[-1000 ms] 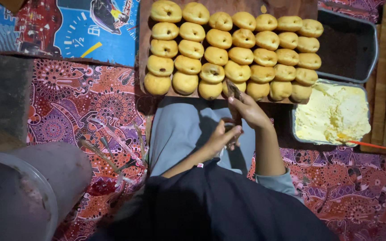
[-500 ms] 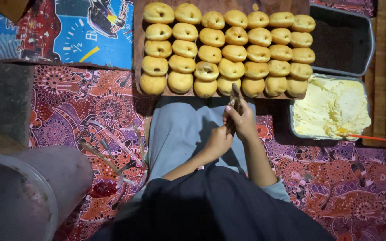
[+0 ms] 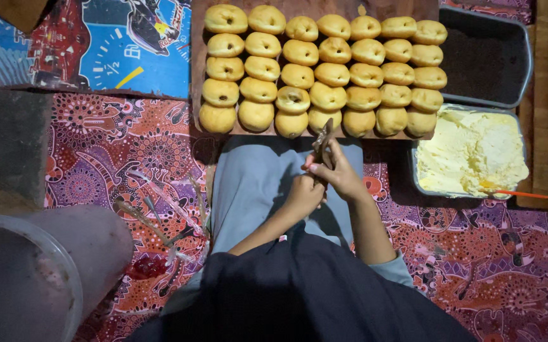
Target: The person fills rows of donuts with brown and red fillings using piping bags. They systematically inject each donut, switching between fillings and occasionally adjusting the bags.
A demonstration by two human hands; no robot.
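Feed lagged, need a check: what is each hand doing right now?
Left hand: closed in a loose fist against the right hand; contents cannot be told.
Right hand: closed on a thin dark utensil, tip near the buns.

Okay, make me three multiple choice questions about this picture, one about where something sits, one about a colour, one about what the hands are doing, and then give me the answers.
1. Where is the tray of pale cream?
A. right of the board of buns
B. left of the board
C. on the person's lap

2. What colour are the buns?
A. white
B. golden yellow
C. green

3. What is the right hand doing?
A. lying flat on the mat
B. gripping a thin dark tool
C. lifting a bun

Answers:
1 A, the tray sits beside the wooden board at its right edge.
2 B, every bun is golden.
3 B, its fingers close round the tool, with the left hand touching below.
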